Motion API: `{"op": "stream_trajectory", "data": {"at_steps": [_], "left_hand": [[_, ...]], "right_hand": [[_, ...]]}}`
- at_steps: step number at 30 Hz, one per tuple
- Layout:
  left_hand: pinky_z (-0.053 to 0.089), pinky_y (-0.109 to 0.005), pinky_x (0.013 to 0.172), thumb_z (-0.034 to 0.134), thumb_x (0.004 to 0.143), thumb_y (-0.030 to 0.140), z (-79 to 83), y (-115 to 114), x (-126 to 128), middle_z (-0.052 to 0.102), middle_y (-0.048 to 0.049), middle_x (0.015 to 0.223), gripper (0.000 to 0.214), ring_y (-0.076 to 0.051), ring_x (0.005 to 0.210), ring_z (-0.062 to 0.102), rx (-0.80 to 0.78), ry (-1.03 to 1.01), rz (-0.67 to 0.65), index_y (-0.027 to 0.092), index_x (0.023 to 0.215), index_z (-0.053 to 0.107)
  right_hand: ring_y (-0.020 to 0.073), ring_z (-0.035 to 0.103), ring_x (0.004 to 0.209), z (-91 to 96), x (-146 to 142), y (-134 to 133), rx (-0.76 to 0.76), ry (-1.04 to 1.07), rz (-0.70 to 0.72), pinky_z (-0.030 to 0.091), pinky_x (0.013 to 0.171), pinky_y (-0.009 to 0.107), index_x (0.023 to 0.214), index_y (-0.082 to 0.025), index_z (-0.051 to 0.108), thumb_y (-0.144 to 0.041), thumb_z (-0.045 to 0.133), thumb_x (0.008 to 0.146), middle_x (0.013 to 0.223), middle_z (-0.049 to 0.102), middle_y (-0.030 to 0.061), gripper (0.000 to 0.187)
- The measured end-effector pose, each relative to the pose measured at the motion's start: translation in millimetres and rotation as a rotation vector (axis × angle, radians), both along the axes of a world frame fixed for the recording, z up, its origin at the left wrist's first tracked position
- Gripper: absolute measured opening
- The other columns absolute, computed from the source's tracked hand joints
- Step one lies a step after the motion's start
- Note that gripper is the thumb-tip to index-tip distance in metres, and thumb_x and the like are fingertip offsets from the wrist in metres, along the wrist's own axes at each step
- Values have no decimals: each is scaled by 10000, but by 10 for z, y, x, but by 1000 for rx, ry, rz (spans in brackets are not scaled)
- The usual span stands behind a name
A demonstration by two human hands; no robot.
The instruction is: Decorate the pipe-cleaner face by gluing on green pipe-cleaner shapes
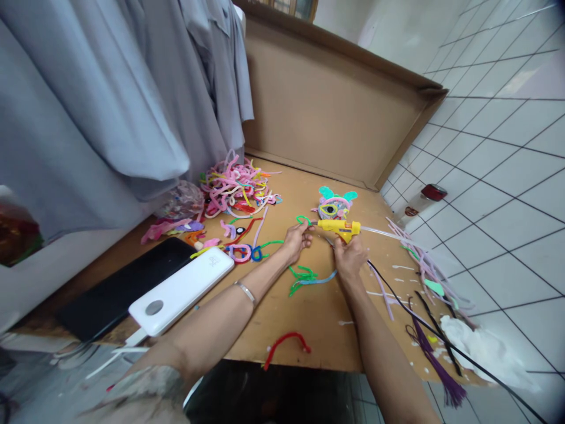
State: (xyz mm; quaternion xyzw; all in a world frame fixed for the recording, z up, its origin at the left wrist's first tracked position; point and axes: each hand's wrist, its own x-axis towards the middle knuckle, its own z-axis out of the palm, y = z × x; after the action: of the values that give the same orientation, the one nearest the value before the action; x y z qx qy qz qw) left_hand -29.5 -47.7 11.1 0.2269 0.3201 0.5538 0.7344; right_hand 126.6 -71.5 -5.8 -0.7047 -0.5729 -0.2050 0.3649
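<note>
My right hand (351,257) is wrapped round the handle of a yellow hot glue gun (333,226), its nozzle aimed left. A clear glue stick (383,232) sticks out of the gun's back end. Close to the nozzle, my left hand (297,241) pinches a small loop of green pipe cleaner (303,219). The nozzle meets or nearly meets that loop; I cannot tell whether they touch. Just beyond the gun sits a round craft figure (334,206) with teal ears and a yellow-ringed eye. Below my hands lie cut green pipe cleaner pieces (302,279) and a blue one.
A heap of pink pipe cleaners (236,185) lies back left. A white power bank (183,288) and a black phone (132,288) are left. A red pipe cleaner (289,338) is near the front edge. At right are a jar (419,206), a purple tassel (430,359) and the gun's cord (415,321).
</note>
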Motion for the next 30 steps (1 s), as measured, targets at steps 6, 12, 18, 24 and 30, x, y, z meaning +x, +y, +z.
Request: {"op": "stream_trajectory", "data": {"at_steps": [6, 12, 18, 24, 30], "left_hand": [[364, -143, 425, 589, 881, 297, -2, 7, 3, 620, -36, 767, 209, -33, 474, 473, -1, 7, 3, 125, 922, 699], [352, -150, 417, 577, 888, 271, 6, 0, 4, 612, -30, 763, 195, -31, 464, 474, 1, -3, 5, 118, 897, 697], [359, -161, 427, 598, 875, 279, 0, 9, -2, 627, -33, 766, 187, -36, 466, 480, -15, -13, 15, 117, 893, 689], [362, -162, 435, 588, 877, 268, -11, 7, -2, 646, -45, 779, 181, -43, 478, 486, -14, -19, 10, 116, 888, 687], [356, -148, 424, 600, 871, 301, 6, 0, -15, 643, -50, 811, 218, -35, 485, 492, 25, -11, -22, 129, 938, 716]], "right_hand": [[246, 573, 733, 9, -8, -1, 30, -12, 37, 385, 640, 315, 955, -147, 582, -332, 456, 801, 820, 631, 105, 272], [256, 586, 763, 33, -20, -29, 22, -47, 48, 395, 662, 320, 944, -139, 587, -328, 464, 804, 822, 637, 117, 265], [246, 579, 712, 22, -19, -8, 14, 37, 18, 370, 617, 301, 959, -136, 597, -361, 448, 805, 774, 630, 98, 310], [228, 566, 640, 10, -7, 14, 29, 87, -5, 343, 581, 286, 941, -145, 608, -400, 460, 795, 724, 637, 75, 329], [238, 572, 668, 25, -10, -5, -13, 47, -1, 355, 591, 297, 916, -133, 610, -373, 460, 796, 761, 637, 106, 308]]}}
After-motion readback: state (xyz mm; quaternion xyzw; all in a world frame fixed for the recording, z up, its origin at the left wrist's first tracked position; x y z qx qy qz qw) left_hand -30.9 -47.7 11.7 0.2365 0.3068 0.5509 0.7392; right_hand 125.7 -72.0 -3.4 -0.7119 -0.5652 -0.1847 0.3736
